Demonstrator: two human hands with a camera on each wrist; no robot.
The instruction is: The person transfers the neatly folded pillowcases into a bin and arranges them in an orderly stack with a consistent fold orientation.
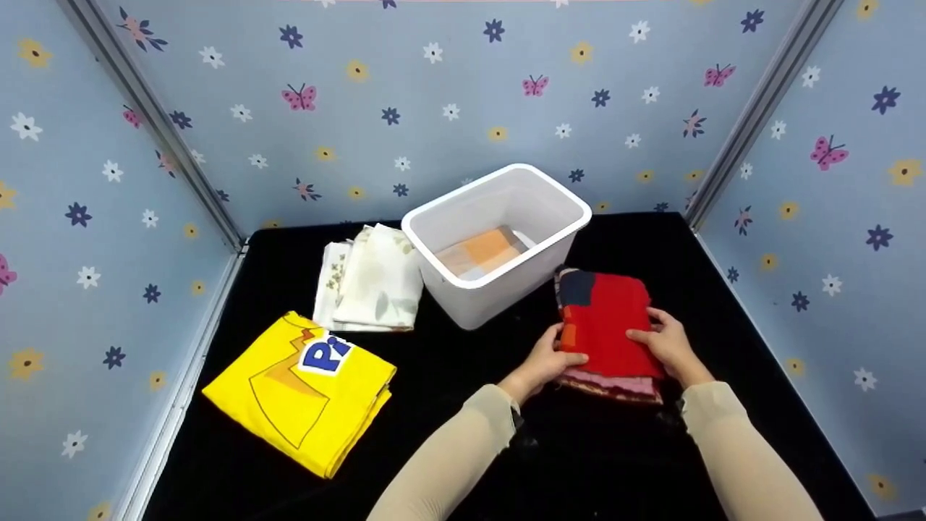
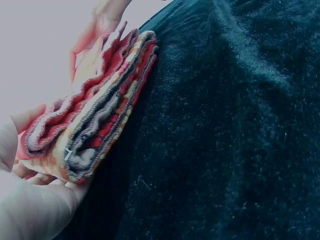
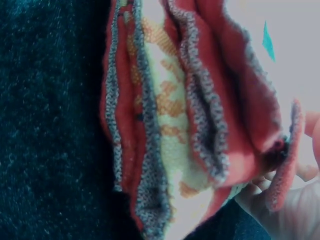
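A folded red cloth (image 1: pixel 615 318) with a dark blue corner patch lies flat in front of me to the right; pink and patterned layers show at its near edge. My left hand (image 1: pixel 544 360) grips its left side, thumb on top and fingers under the fold in the left wrist view. On the opposite side, my right hand (image 1: pixel 674 349) holds the edge, its thumb over the red top. Several stacked layers of the cloth (image 3: pixel 175 120), red, grey and cream with orange, fill the right wrist view, where part of the right hand (image 3: pixel 295 200) shows behind them.
Behind the cloth stands a white plastic bin (image 1: pixel 474 300) with an orange-and-white folded cloth (image 1: pixel 492 246) inside. Left of the bin lie white floral folded cloths (image 1: pixel 380 282), and nearer me a yellow folded cloth (image 1: pixel 311 394). Patterned walls (image 1: pixel 434 94) enclose the black-covered table (image 1: pixel 448 383).
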